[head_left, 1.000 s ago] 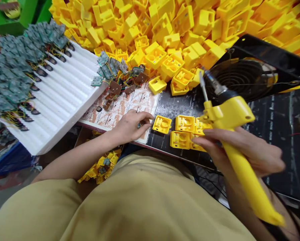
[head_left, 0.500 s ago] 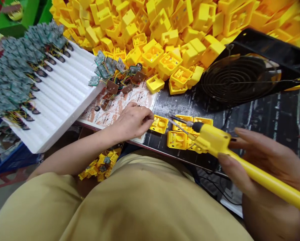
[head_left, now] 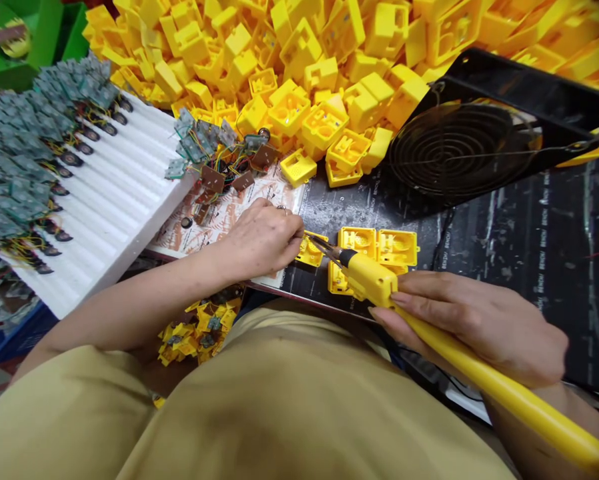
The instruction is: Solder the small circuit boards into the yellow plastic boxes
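My right hand (head_left: 469,320) is wrapped round a yellow glue gun-like tool (head_left: 372,277) with a thin metal tip. That tip reaches over a small open yellow case (head_left: 312,249) on the black table. At the case's left side is my left hand (head_left: 267,240), fingers pinched together and a ring on one finger; what they hold, if anything, is hidden. Several more open yellow cases (head_left: 397,248) lie grouped just right of it, partly covered by the tool.
A large heap of yellow cases (head_left: 299,53) fills the back. A black fan (head_left: 454,150) stands at the right rear. On the left, a white foam tray (head_left: 129,173) carries grey boards with wires (head_left: 19,147); loose wired boards (head_left: 229,157) lie beside it.
My right hand has moved left with the tool and closed more fully round it. The tool's tip has come from the grouped cases to the case by my left hand. The view has shifted slightly.
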A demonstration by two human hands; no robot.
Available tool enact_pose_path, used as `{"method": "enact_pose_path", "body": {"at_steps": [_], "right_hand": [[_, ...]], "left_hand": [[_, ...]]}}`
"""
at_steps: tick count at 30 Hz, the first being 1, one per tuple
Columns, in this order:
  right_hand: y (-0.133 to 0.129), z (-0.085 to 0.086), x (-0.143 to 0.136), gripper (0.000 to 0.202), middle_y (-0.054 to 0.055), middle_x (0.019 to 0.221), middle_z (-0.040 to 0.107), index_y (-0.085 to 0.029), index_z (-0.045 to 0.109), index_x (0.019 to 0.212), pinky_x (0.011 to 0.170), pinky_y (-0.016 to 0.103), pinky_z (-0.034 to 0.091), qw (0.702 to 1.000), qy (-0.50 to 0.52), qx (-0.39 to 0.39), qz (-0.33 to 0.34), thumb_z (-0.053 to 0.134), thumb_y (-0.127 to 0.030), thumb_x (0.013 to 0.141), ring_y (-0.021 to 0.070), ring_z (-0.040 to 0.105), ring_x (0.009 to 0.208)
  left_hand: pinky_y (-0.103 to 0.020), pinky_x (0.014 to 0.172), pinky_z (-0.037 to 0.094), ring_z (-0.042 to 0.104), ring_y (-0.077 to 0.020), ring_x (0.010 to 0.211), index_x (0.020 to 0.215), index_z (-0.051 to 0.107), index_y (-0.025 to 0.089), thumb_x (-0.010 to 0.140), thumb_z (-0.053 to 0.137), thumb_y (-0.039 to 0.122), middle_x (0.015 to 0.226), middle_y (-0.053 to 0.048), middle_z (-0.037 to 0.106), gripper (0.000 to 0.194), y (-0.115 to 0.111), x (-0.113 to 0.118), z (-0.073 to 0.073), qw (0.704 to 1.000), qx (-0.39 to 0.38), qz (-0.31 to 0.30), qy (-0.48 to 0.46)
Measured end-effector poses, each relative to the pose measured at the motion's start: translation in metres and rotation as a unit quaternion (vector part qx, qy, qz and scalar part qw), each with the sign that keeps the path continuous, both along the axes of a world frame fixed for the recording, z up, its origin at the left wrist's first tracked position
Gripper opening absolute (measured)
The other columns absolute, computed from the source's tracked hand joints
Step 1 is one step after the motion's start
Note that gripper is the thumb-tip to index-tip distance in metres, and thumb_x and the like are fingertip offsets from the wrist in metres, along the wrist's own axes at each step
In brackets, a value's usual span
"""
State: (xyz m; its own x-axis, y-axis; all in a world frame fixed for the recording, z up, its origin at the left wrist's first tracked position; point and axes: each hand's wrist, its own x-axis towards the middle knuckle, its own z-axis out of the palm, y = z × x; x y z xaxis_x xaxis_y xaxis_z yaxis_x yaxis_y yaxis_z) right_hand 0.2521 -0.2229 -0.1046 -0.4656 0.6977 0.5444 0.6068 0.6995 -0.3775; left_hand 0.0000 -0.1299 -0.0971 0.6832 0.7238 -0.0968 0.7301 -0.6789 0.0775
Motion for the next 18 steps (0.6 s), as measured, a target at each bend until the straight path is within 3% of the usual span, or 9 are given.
{"method": "enact_pose_path", "body": {"at_steps": [6, 13, 18], "right_hand": [[-0.001, 0.006, 0.002, 0.007, 0.001, 0.079, 0.068, -0.019, 0.061, 0.083, 0.076, 0.023, 0.058, 0.998, -0.028, -0.049, 0.000, 0.066, -0.019, 0.088, 0.0120, 0.067, 0.075], [0.004, 0.010, -0.007, 0.015, 0.000, 0.076, 0.069, -0.020, 0.057, 0.086, 0.064, 0.020, 0.059, 0.999, -0.005, 0.035, 0.032, 0.072, -0.020, 0.084, 0.0108, 0.066, 0.066], [0.007, 0.016, -0.010, 0.018, 0.004, 0.080, 0.071, -0.016, 0.061, 0.090, 0.071, 0.025, 0.060, 0.997, -0.035, 0.041, 0.047, 0.076, -0.020, 0.081, 0.0129, 0.068, 0.071]], "left_hand": [[-0.033, 0.069, 0.047, 0.067, -0.0210, 0.070, 0.082, 0.070, 0.015, 0.082, 0.047, 0.024, 0.070, -0.006, 0.071, 0.025, -0.003, -0.001, 0.000, 0.999, -0.016, 0.036, -0.013], [-0.035, 0.067, 0.047, 0.067, -0.0253, 0.072, 0.082, 0.070, 0.014, 0.081, 0.046, 0.024, 0.071, -0.009, 0.070, 0.026, -0.005, 0.002, 0.001, 0.999, -0.015, 0.052, -0.002], [-0.035, 0.064, 0.047, 0.068, -0.0261, 0.072, 0.082, 0.069, 0.014, 0.082, 0.046, 0.025, 0.073, -0.010, 0.071, 0.025, -0.005, 0.003, 0.000, 0.999, 0.005, 0.037, 0.012]]}}
